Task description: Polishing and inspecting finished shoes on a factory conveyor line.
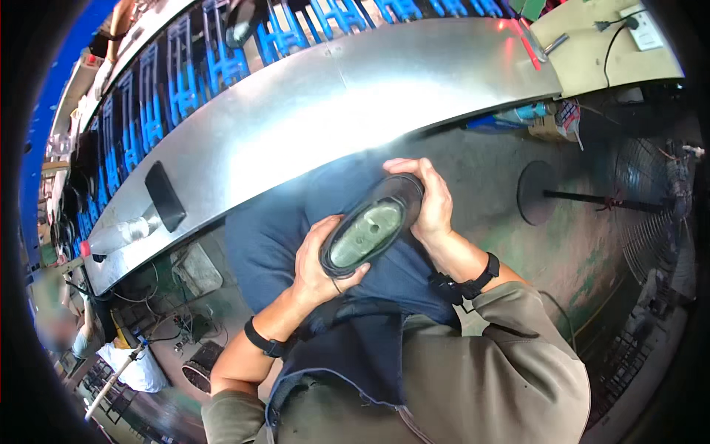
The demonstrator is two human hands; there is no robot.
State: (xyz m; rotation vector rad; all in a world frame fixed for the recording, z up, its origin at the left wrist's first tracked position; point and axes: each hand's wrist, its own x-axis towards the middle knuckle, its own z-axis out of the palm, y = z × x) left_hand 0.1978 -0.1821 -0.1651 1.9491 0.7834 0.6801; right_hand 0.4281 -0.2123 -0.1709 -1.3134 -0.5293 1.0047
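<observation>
Black rubber frames the shoe [372, 229] I hold sole-up over my lap, its greenish translucent outsole facing the camera. My left hand [316, 263] has its grip clenched around the nearer end of the shoe, thumb hooked over the rim; my right hand [433, 200] has its grip wrapped around the far end, fingers curled over the top. Beneath the shoe lies a dark blue apron [274, 237]. Ahead runs a long sheet-metal desk [355, 96], with a black phone [165, 196] lying on it near its left part. A floor fan [651, 207] stands to my right.
</observation>
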